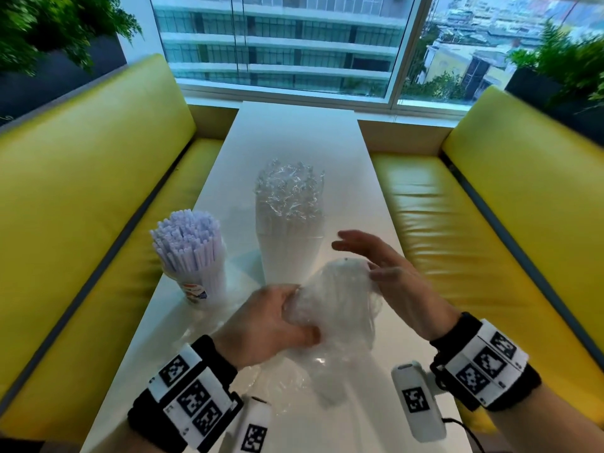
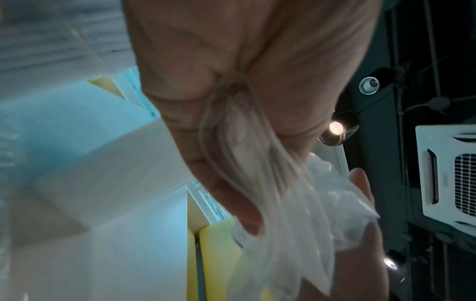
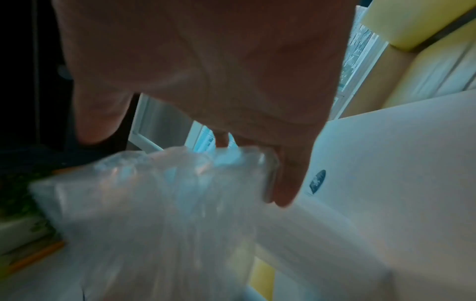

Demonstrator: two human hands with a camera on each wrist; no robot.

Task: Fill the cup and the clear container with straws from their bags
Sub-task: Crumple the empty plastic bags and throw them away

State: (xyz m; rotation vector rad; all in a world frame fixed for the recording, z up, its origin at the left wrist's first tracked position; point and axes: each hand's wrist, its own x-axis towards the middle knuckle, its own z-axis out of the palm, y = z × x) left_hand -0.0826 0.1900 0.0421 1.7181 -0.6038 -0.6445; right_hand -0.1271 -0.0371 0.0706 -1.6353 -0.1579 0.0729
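Observation:
A crumpled clear plastic bag [image 1: 336,299] hangs above the near part of the white table [image 1: 294,142]. My left hand [image 1: 287,317] grips its left side, thumb and fingers curled round the plastic [image 2: 309,213]. My right hand [image 1: 356,259] lies against the bag's upper right with straight fingers; in the right wrist view the bag [image 3: 154,203] touches the fingers [image 3: 283,183] and the thumb stands apart. A clear container [image 1: 196,273] packed with white straws stands at the left. A tall white cup [image 1: 291,256] full of clear-wrapped straws stands mid-table.
Another flattened clear bag [image 1: 294,384] lies on the table under my hands. Yellow benches [image 1: 81,191] run along both sides of the table, and a window closes off its far end. Plants stand behind each bench back.

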